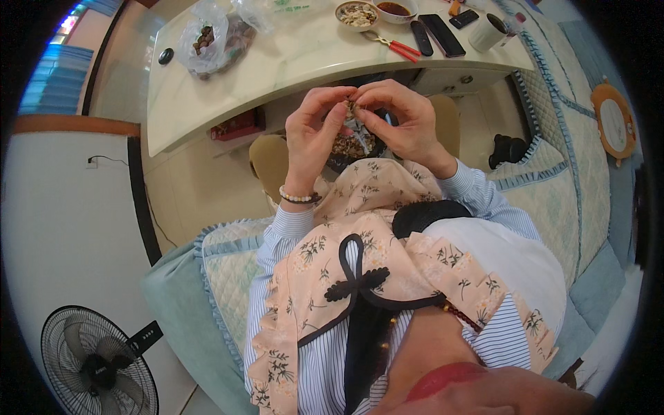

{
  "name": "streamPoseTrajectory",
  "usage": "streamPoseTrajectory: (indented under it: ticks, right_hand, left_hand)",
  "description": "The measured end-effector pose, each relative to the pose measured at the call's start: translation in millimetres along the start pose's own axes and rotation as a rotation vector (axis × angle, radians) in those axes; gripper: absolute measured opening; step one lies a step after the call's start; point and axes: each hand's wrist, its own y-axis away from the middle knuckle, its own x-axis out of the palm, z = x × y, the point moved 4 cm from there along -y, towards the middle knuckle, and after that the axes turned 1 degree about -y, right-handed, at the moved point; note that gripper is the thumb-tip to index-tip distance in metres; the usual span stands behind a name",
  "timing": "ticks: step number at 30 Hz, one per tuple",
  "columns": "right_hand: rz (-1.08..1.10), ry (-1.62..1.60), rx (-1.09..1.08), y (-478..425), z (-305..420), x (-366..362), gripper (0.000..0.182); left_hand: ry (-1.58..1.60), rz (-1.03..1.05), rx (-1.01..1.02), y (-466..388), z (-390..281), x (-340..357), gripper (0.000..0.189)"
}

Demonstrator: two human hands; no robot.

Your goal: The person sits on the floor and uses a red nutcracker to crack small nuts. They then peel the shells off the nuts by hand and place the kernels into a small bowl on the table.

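My left hand and my right hand meet at the fingertips above my lap. Between them they pinch a small brown piece of nut or shell, partly covered by the fingers. Directly beneath is a bin with a black liner, holding many broken shells and a silvery wrapper or film. On the table beyond, a bowl contains pale nut kernels. Red-handled pliers lie close to that bowl. A clear plastic bag of round brown nuts rests farther left.
The marble-look table has its near edge just past my hands. On it are a bowl of dark liquid, a remote control, a black phone and a white mug. A fan stands at lower left.
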Motion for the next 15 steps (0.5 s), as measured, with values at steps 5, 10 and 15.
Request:
streamPoseTrajectory:
  ticks: [5, 10, 15]
  right_hand:
    - [-0.052, -0.117, 0.125, 1.1, -15.9, 0.6, 0.014]
    - [-0.062, -0.238, 0.34, 6.4, -36.6, -3.0, 0.014]
    - [-0.051, -0.338, 0.436, 6.5, -41.1, -5.8, 0.014]
  left_hand:
    - [0.12, -0.046, -0.084, -2.7, 23.5, -4.4, 0.015]
    - [0.364, -0.076, -0.211, -5.3, 47.8, -6.4, 0.013]
    - [0.652, -0.072, -0.367, -5.6, 60.6, -6.9, 0.014]
